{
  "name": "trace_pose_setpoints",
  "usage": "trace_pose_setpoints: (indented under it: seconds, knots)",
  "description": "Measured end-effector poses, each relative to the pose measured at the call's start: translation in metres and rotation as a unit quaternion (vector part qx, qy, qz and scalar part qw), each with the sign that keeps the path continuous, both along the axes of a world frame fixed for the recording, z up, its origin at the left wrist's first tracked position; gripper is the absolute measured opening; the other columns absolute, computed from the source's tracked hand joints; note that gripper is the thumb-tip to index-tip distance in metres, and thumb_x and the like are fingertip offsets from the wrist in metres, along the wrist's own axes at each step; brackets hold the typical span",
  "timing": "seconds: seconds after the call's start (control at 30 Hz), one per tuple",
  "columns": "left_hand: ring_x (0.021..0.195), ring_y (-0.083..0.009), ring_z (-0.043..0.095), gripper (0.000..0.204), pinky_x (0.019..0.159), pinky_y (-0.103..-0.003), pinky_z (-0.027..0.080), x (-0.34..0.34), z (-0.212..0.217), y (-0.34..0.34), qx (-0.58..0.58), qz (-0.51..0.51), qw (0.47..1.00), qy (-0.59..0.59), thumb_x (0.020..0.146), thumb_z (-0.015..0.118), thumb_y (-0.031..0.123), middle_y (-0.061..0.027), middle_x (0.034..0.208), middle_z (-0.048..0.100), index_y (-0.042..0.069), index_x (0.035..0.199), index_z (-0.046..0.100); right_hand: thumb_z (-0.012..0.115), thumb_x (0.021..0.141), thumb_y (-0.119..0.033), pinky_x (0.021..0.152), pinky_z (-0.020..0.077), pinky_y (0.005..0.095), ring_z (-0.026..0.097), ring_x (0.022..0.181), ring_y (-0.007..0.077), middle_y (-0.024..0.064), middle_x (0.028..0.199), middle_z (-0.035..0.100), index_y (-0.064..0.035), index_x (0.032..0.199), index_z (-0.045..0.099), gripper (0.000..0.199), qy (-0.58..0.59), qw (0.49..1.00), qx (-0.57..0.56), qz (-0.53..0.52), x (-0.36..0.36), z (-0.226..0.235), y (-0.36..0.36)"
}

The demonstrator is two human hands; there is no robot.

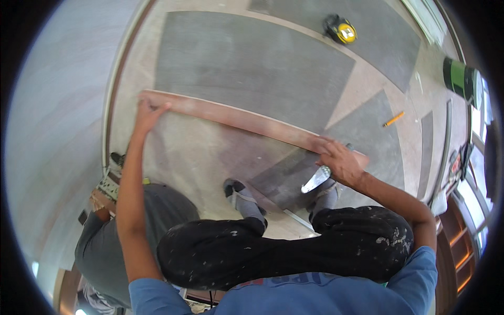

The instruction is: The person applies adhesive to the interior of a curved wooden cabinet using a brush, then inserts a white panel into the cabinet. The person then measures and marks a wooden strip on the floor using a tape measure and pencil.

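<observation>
A long, reddish-brown wooden strip (231, 116) lies slantwise across the floor in front of me, along the near edge of a grey sheet (247, 65). My left hand (149, 113) grips the strip's left end, thumb on the near side and fingers at the far side. Near its right end, my right hand (341, 161) rests on the strip with fingers curled. A silver, flat-ended hand tool (316, 179) sticks out of that hand toward me; its exact kind is partly hidden by the fingers.
Ahead sits a yellow and black tape measure (346, 32) on another grey sheet. An orange pencil or marker (394, 119) lies to the right, beyond it a green container (462, 80). Someone in grey crouches close at my left (157, 210). A pale wall (63, 115) borders the left.
</observation>
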State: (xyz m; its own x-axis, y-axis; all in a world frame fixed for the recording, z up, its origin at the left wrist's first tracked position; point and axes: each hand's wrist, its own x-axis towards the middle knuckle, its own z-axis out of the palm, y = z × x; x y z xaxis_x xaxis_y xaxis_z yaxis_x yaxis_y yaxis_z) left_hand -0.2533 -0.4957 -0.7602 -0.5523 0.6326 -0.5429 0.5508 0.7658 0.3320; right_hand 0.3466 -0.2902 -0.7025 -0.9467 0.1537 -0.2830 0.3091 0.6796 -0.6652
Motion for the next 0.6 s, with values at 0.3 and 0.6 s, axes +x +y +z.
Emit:
trace_pose_setpoints:
  seconds: [0.3,0.6]
  knots:
    - [0.149,-0.0495,0.029,0.119,0.123,-0.049,0.027,0.004,-0.035,-0.019,-0.007,0.005,0.997,0.074,0.072,0.085,0.057,-0.0402,0.152,0.037,-0.020,0.146,0.034,0.051,0.099,-0.021,0.120,0.0321,0.0484,0.022,0.156,0.0316,0.0146,0.169,0.024,-0.0042,0.153,0.043,0.058,-0.117,0.939,0.219,0.237,-0.142,0.001,-0.061]
    - [0.123,-0.0358,0.057,0.033,0.103,-0.048,0.044,-0.014,-0.095,-0.023,0.208,0.332,0.898,0.200,0.093,0.065,0.032,-0.0175,0.117,0.067,0.003,0.108,0.070,0.058,0.096,-0.020,0.117,0.0380,0.0439,0.018,0.158,0.0218,-0.0004,0.172,0.019,-0.0143,0.139,0.063,0.044,-0.176,0.956,0.154,0.177,-0.133,-0.048,-0.073]
